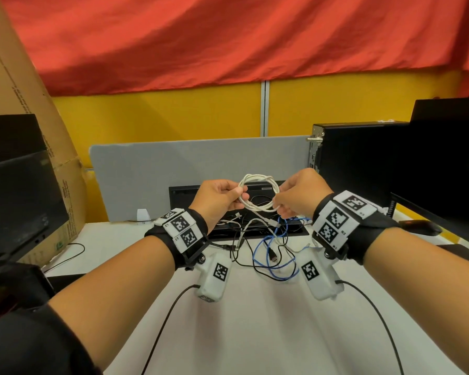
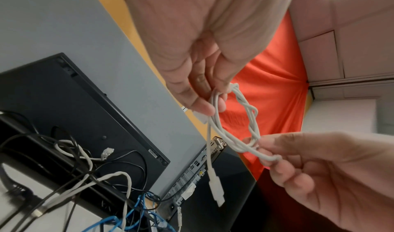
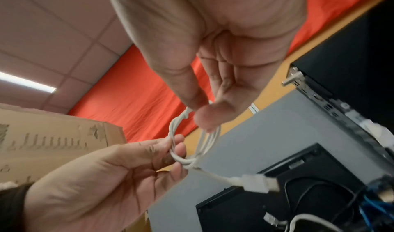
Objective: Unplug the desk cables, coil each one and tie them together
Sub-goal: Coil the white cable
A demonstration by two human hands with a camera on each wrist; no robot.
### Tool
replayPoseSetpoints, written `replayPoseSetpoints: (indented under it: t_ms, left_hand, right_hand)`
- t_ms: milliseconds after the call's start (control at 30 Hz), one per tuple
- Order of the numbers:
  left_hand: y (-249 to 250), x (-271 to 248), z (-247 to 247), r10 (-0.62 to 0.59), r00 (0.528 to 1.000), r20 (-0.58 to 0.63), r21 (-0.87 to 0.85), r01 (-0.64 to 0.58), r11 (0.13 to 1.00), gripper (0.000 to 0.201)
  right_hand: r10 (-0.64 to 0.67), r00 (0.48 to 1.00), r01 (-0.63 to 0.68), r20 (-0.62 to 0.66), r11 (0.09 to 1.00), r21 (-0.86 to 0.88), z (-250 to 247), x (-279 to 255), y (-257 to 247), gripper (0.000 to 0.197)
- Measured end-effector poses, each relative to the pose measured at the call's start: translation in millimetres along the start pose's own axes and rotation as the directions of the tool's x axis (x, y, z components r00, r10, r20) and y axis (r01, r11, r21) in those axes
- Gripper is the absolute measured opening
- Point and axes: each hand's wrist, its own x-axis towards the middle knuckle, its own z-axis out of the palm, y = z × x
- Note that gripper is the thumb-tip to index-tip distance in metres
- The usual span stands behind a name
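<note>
A white cable wound into a small coil (image 1: 258,194) hangs in the air above the desk between both hands. My left hand (image 1: 222,197) pinches the coil's left side between thumb and fingers (image 2: 204,107). My right hand (image 1: 295,197) pinches its right side (image 3: 204,117). In the left wrist view one white plug end (image 2: 217,191) dangles below the coil (image 2: 245,127). The right wrist view shows the coil (image 3: 192,144) and a white plug (image 3: 255,183). Below lie tangled black, white and blue cables (image 1: 268,247).
A black cable tray with its lid up (image 1: 255,228) sits at the desk's back by a grey divider (image 1: 173,169). A black PC case (image 1: 349,163) and monitor (image 1: 450,163) stand right; another monitor (image 1: 16,185) and cardboard box (image 1: 25,104) left. Thin black wrist-camera leads (image 1: 168,315) cross the white desk.
</note>
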Motion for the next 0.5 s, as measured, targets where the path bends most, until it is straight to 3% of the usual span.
replayPoseSetpoints:
  t_ms: [233, 367, 500]
  left_hand:
    - [-2, -1, -7, -0.012, 0.999, -0.032, 0.035, 0.013, 0.999, 0.015]
    - [-3, 0, -10, 0.019, 0.998, -0.055, 0.100, -0.014, 0.995, 0.015]
    - [-6, 4, -15, 0.007, 0.991, -0.135, 0.086, 0.005, 0.996, 0.013]
  right_hand:
    - [0.119, 0.989, -0.140, 0.092, 0.953, 0.268, 0, 1, 6, 0.017]
    - [0.162, 0.969, -0.213, 0.186, 0.928, 0.305, -1, 2, 5, 0.019]
    - [0.144, 0.974, -0.187, 0.178, 0.949, 0.256, -4, 3, 7, 0.023]
